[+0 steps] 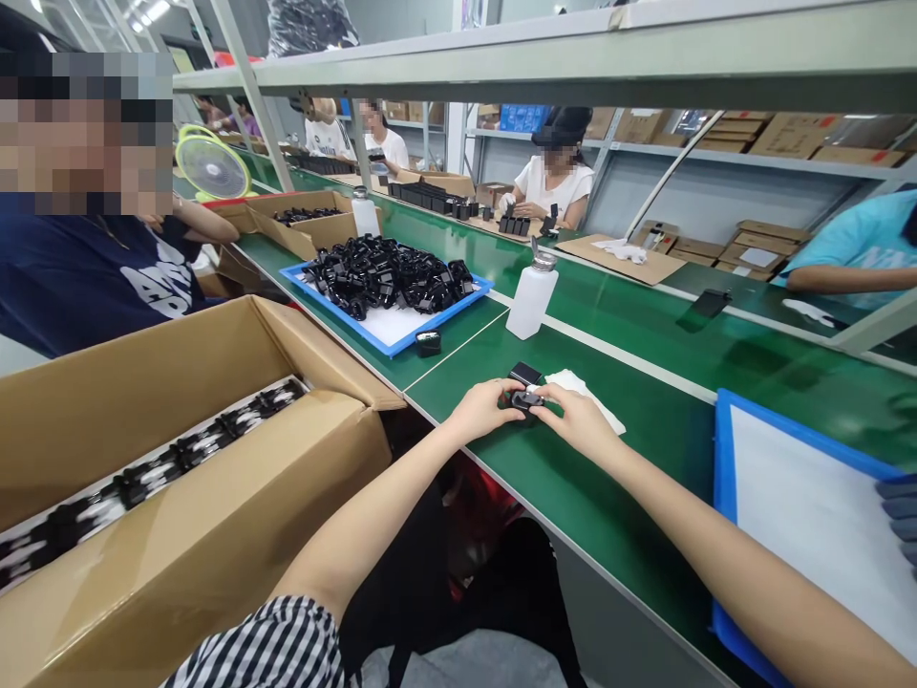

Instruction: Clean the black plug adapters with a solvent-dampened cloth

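Over the green worktop, a small black plastic part is held between my left hand and my right hand. Fingers and thumbs of both hands pinch it from either side; a bit of white shows at its upper edge. Just behind it lies a black box-shaped piece. A folded white cloth rests beside my right hand. Farther back stands a white pump bottle. Another black piece sits on the worktop to the left. The exact kind of the held part cannot be made out.
A blue tray heaped with black parts lies at the back left. At the left is an open carton holding rows of black parts. A second blue tray stands at the right. Co-workers sit around the line, beneath an overhead shelf.
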Motion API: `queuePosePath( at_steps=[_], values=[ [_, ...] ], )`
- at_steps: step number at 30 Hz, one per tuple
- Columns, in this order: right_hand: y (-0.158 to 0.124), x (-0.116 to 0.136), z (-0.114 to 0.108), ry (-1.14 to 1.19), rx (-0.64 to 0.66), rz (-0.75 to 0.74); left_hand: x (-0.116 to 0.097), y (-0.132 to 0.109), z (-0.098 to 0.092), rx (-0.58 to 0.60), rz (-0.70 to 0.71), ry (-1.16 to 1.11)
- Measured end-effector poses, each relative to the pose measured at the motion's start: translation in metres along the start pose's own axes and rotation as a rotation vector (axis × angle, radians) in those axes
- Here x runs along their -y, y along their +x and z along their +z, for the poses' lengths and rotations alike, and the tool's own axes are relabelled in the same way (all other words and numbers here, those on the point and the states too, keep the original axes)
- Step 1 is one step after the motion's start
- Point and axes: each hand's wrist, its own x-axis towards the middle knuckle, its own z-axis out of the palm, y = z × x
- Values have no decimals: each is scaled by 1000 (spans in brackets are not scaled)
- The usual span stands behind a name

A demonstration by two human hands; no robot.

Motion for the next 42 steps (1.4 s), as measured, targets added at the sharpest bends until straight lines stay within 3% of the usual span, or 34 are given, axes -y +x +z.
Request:
queuePosePath(
  at_steps=[7, 11, 18, 21, 27, 32, 35, 38, 42],
  values=[
    [5, 0, -4, 16, 83, 28, -7, 0, -6, 57, 54, 225],
    [12, 0, -9, -128, 179, 73, -19, 8, -15, 141, -24, 366],
    [34, 3, -19, -308, 443, 58, -43, 43, -31, 524, -159, 563],
    [33, 2, -18, -312, 434, 61, -47, 52, -30, 592, -214, 615],
    [25, -1, -12, -268, 356, 48, -47, 43, -25, 514, -273, 599],
    [25, 3, -16, -247, 379, 47, -23, 23, -9, 339, -161, 419],
    [23, 11, -17, -268, 262, -44, -9, 16, -2, 259, -147, 337],
    [21, 26, -14, -358, 143, -149, 0, 22, -8, 291, -121, 337],
    [19, 49, -15, -604, 287, -185, 8, 54, -16, 196, -87, 405]
  ],
)
